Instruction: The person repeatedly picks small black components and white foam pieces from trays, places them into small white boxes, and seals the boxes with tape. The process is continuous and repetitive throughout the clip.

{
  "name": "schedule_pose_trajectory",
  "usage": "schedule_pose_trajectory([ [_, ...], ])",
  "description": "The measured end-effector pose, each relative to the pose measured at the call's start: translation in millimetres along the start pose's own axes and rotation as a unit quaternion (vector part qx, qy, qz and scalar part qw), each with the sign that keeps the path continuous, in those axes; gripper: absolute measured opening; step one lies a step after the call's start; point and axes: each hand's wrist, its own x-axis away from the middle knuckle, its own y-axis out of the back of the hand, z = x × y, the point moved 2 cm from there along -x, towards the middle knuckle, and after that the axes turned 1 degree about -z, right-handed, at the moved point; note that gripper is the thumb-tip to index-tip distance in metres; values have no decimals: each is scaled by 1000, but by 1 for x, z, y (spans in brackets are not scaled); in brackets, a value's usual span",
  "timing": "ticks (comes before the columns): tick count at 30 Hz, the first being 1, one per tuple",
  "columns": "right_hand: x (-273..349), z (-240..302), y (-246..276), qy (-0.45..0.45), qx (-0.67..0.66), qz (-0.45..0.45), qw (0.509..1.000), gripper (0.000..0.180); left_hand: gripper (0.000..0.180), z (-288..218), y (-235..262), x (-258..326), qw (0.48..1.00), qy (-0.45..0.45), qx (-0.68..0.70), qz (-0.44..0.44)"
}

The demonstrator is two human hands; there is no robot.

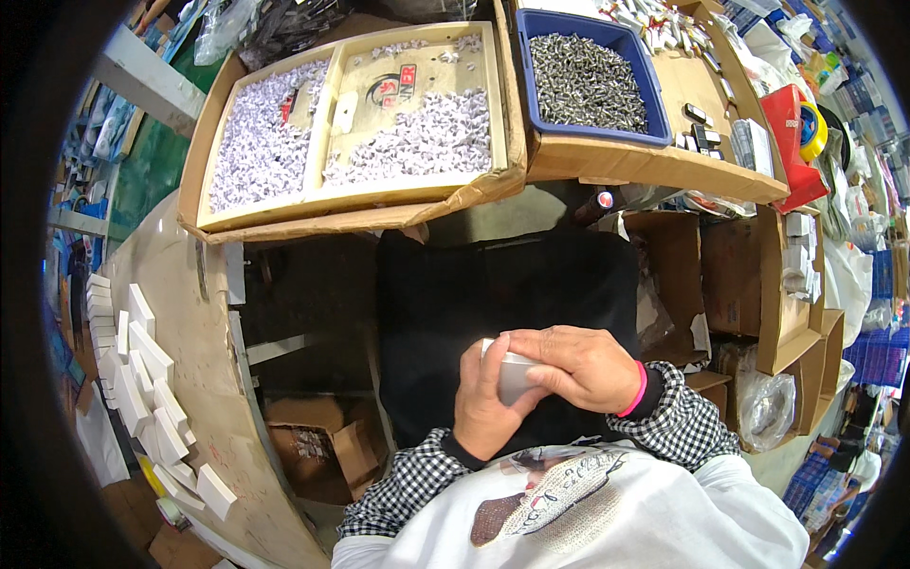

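Observation:
Close in front of my body, above the black cloth [502, 275] over my lap, I hold a small white box [515, 377] between both hands. My left hand [485, 403] wraps its left side, fingers up along the edge and thumb near the bottom. My right hand [583, 368], with a pink band at the wrist, reaches over its top and right side, fingers along the top edge and thumb on the front. The fingers cover part of the box, so I cannot tell whether its flap is open.
Ahead, a divided wooden tray [318, 123] holds many small white pieces. Beside it stands a blue bin [595, 136] of small metal parts. White boxes [152, 379] pile up on the left table [204, 379]. A red tape dispenser [791, 142] and cardboard cartons [730, 275] are at right.

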Motion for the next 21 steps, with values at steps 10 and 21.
schedule_pose_trajectory([
  [10,12,-21,-25,-69,-120,-57,989,31,35,22,41,-7,993,24,107,48],
  [21,14,-32,-34,-76,-139,-46,986,26,40,52,38,-1,959,76,261,85],
])
